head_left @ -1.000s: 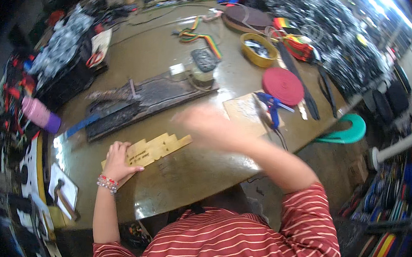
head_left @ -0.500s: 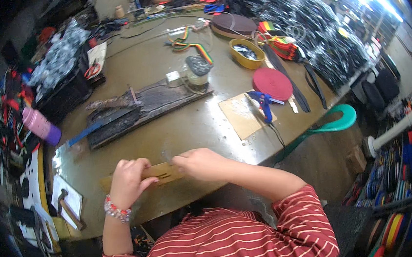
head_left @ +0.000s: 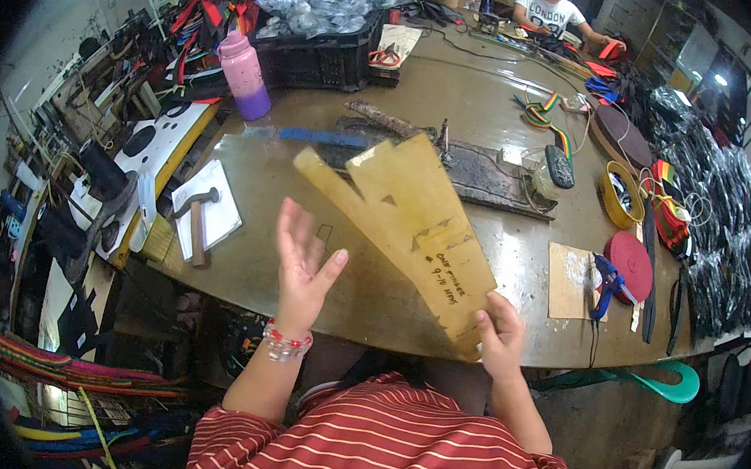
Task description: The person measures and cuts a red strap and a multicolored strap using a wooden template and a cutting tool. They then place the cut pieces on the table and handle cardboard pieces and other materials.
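Observation:
My right hand (head_left: 502,339) grips the lower right corner of some amber, see-through flat templates (head_left: 434,231), with handwriting and small notches on them. They are fanned apart at the far end, one narrow strip angling off to the left. My left hand (head_left: 301,273) is raised beside them with its palm up and fingers apart, touching nothing; its fingertips are slightly blurred. Behind the templates lies a dark worn board (head_left: 488,177), partly covered by them. A glass jar with a dark lid (head_left: 552,174) stands at that board's right end.
A hammer (head_left: 199,232) rests on white paper at the left, near a pink and purple bottle (head_left: 244,80). Toward the right are a red webbing roll (head_left: 630,270), a blue glue gun (head_left: 606,286) and a yellow bowl (head_left: 608,215). Another person (head_left: 551,13) sits at the far end.
My left hand has let go of the templates and opened. My right hand now holds them tilted up and fanned, farther right. The view has swung to the left.

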The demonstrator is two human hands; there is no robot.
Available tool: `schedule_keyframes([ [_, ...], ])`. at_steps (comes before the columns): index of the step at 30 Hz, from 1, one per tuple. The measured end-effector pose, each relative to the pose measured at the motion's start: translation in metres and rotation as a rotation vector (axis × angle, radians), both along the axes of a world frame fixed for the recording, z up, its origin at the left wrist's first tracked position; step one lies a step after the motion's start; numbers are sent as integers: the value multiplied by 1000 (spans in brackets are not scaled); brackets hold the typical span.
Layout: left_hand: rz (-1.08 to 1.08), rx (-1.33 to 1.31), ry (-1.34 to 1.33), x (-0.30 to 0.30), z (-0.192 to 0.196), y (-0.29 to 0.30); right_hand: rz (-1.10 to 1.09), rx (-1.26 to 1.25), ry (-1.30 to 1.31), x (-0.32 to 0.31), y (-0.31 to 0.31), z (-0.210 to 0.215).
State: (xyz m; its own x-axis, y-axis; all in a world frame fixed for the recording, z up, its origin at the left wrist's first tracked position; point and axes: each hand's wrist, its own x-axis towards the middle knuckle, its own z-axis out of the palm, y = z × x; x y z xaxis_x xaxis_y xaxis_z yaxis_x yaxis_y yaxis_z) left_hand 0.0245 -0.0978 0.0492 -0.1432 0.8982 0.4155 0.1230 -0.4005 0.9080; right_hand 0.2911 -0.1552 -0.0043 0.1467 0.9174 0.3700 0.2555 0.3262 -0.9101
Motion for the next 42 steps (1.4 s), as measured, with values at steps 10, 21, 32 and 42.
schedule_keyframes([
  [10, 19, -135, -377, -27, -85, 27, 495, -334, -261, -48, -11, -3],
  [21, 559, -275, 342, -347, -107, 224, 162, -246, -438, 55, -14, 33],
  [32, 699, 238, 921, -148, -112, 113, -1001, -441, -919, 373, -9, 79],
  [42, 591, 94, 946, -113, -136, 100, -1026, -764, -1002, 431, 8, -26],
])
